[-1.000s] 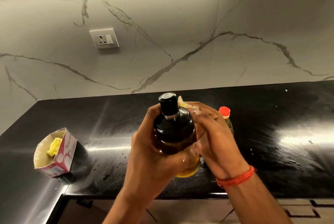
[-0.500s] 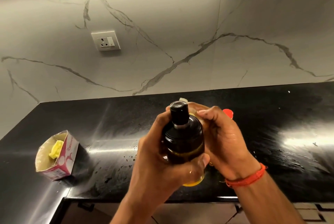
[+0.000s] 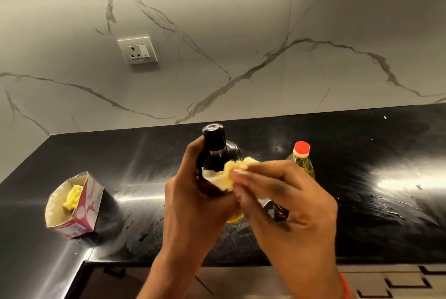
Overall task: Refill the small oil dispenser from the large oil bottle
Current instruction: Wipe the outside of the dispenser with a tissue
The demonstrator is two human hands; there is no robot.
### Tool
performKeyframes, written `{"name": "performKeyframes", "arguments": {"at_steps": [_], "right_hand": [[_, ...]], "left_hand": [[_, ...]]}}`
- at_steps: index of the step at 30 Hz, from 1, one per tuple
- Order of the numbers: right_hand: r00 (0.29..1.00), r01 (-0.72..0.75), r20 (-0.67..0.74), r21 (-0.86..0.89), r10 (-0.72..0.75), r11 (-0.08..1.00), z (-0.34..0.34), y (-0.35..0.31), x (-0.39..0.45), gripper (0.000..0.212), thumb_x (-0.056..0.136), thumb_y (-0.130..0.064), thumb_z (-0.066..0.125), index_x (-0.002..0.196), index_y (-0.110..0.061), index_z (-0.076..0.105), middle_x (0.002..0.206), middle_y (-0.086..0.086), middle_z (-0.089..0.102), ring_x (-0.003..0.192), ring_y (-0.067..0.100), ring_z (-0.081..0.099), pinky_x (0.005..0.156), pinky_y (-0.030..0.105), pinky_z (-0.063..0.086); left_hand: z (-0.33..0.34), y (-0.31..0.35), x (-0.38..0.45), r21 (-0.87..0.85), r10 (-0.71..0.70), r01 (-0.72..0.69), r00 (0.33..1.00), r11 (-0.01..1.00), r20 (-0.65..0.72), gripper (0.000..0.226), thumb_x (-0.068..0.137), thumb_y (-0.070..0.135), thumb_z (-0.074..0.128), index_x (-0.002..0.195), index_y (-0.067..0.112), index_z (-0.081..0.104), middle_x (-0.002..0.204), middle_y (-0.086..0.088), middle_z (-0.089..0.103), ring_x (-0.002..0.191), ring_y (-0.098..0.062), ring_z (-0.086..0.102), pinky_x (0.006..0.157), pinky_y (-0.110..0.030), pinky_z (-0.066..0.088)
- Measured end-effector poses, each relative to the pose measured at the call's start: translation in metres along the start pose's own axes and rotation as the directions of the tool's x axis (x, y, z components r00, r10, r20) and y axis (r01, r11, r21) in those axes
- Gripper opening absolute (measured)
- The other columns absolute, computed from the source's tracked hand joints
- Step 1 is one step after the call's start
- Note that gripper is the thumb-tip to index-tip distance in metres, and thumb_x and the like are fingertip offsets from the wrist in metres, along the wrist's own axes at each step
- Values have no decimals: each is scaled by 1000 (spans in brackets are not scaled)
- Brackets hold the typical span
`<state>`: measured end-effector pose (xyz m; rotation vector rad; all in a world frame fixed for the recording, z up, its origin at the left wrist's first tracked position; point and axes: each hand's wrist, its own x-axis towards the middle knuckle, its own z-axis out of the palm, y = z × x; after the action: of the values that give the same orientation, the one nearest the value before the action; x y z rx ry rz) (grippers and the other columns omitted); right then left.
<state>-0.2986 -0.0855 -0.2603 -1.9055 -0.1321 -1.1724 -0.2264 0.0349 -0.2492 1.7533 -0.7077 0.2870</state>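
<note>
While the left hand [image 3: 193, 202] grips the capped small oil dispenser [image 3: 217, 153] above the near counter [image 3: 362, 226], the right hand [image 3: 284, 202] pinches a yellow cloth [image 3: 231, 175] against it; oily glass could slip. The large oil bottle [image 3: 303, 161] stands behind.

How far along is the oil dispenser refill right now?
Pouring looks finished: the large clear oil bottle stands on the black counter with its red cap on, and the small dark glass dispenser has its black top fitted. In hand: the left hand grips the dispenser while the right hand wipes it with a yellowed tissue. Left: setting it down, discarding the tissue.
</note>
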Motion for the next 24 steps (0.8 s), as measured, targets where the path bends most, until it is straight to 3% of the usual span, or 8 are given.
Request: {"name": "performKeyframes", "arguments": {"at_steps": [2,4,6,9,11,14,19,24], "right_hand": [[997,71,45,-61,-69,996,6,-6,0,17,84,-15,83,101,-17,81,99,-2,69,90,11,68,73,27,55],[994,96,55,-68,-92,993,8,-8,2,15,86,-18,81,101,-16,81,98,-2,69,87,12,67,70,30,55],[998,69,-2,-35,-69,997,5,-2,5,14,88,-13,78,101,-10,79,97,1,70,87,13,68,72,28,55],[991,-118,-35,171,126,978,-2,12,11,15,89,-9,75,103,-11,74,98,-3,75,92,15,72,76,25,56],[951,-304,61,373,304,876,-5,20,15,19,86,-10,72,104,-13,74,99,-6,77,95,12,73,78,20,57],[895,-445,194,452,403,773,-7,32,21,20,87,-8,68,105,-10,76,102,-2,78,98,16,74,81,24,57],[870,-490,249,534,426,689,-2,45,25,20,85,-5,69,104,-8,76,103,5,78,102,21,74,84,26,57],[818,-548,246,605,520,577,7,56,9,18,82,-1,70,98,-6,77,94,7,79,85,12,74,73,20,56]], "left_hand": [[2,-5,0,24,-23,24,999,999,-35,50,80,25,82,123,38,59,97,18,73,77,-10,73,61,-33,61],[5,-7,-1,-82,-102,98,994,992,-46,46,82,28,73,125,33,59,98,11,75,82,-15,74,69,-45,62],[5,-2,-1,-148,-80,77,997,986,-14,48,77,30,77,123,31,60,98,6,75,81,-17,75,68,-37,61],[2,5,4,-189,-51,56,998,980,32,60,70,27,85,121,42,58,108,12,74,91,-16,77,76,-31,63],[0,2,4,-195,-23,34,998,980,58,68,70,24,87,129,36,54,113,11,71,99,-20,75,80,-36,64],[-2,-1,4,-144,21,-5,994,990,106,78,69,29,86,137,36,49,116,10,68,104,-22,73,82,-35,63],[3,1,4,-249,37,-17,996,968,77,79,68,24,83,138,31,47,111,9,69,100,-19,73,78,-26,61],[-3,-1,11,-364,-22,34,999,931,36,88,68,18,83,143,39,43,108,1,72,97,-17,75,79,-23,60]]}}
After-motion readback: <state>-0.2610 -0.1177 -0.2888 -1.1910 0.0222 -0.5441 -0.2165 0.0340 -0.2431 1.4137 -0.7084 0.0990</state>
